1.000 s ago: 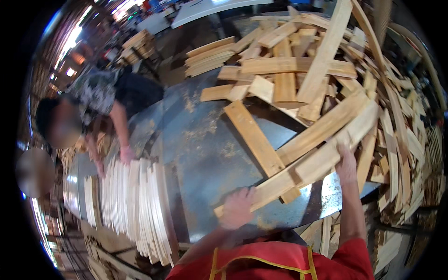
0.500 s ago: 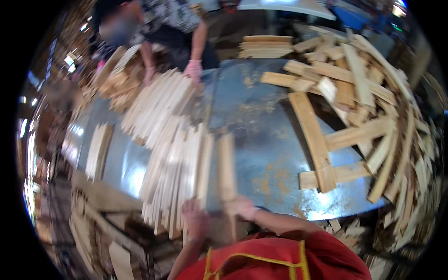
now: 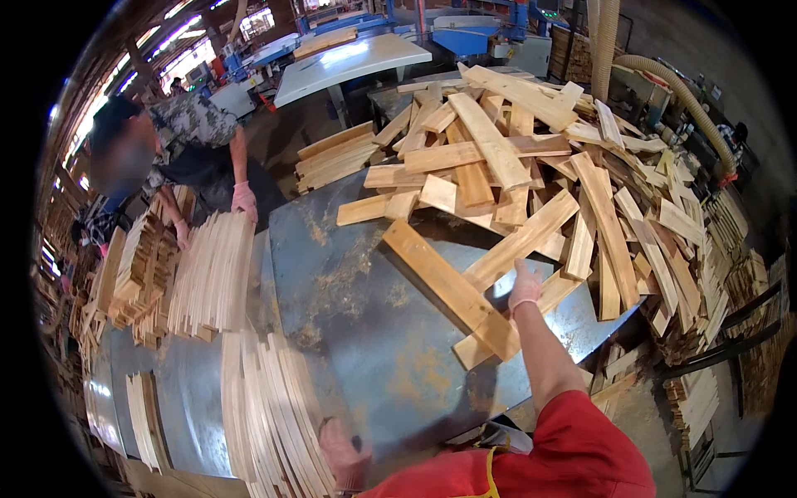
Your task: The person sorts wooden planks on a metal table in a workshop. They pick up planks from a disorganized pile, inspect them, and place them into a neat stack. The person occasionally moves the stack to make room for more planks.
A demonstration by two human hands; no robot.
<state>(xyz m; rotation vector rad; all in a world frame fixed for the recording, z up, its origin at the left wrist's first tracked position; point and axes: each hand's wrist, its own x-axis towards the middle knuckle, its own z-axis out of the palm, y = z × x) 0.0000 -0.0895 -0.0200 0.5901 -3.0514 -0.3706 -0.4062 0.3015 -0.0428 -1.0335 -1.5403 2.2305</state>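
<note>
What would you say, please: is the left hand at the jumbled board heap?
No, the left hand is beside the pale strips.

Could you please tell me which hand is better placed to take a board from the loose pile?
Probably the right hand: it is at the near side of the loose pile, close to crossed boards. The left hand is beside the row of pale boards, farther from the pile.

- Board pile [image 3: 490, 141] and stacked strips [image 3: 274, 398]: I can make out no readable lettering on either.
- Green-lit panel [image 3: 548, 14], background: too small for me to read from my remote station.
</note>
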